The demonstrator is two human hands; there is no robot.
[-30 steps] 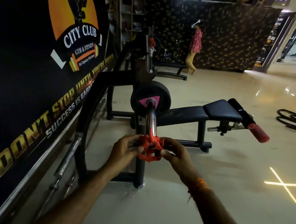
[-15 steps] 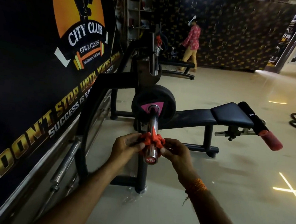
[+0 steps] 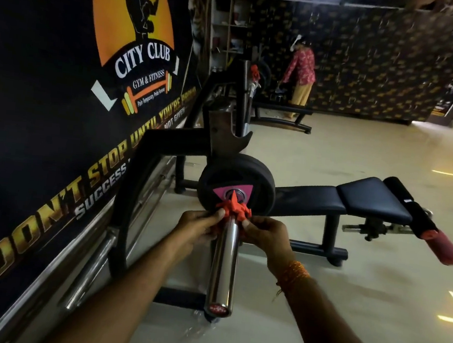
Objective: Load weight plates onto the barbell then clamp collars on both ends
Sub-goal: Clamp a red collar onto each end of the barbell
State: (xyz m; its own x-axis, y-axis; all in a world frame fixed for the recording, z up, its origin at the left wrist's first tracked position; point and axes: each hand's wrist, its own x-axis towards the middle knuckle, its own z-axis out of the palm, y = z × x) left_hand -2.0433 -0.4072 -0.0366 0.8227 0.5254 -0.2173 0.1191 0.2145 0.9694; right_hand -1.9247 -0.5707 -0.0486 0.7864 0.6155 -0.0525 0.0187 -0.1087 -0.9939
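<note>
Both the left hand and the right hand pinched the orange plastic collar around the chrome barbell sleeve, just beside the black round weight plate.

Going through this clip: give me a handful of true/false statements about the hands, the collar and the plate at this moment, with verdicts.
1. The left hand and the right hand both grip the red collar on the barbell sleeve. True.
2. The collar sits at the sleeve's outer tip. False: it is far up the sleeve, close to the weight plate, with bare chrome on the near side.
3. The weight plate is black with a pink triangular label. True.
4. The bench pad is red. False: it is black; only the foam roller has a red end.
5. An orange thread band is on the right wrist. True.
</note>
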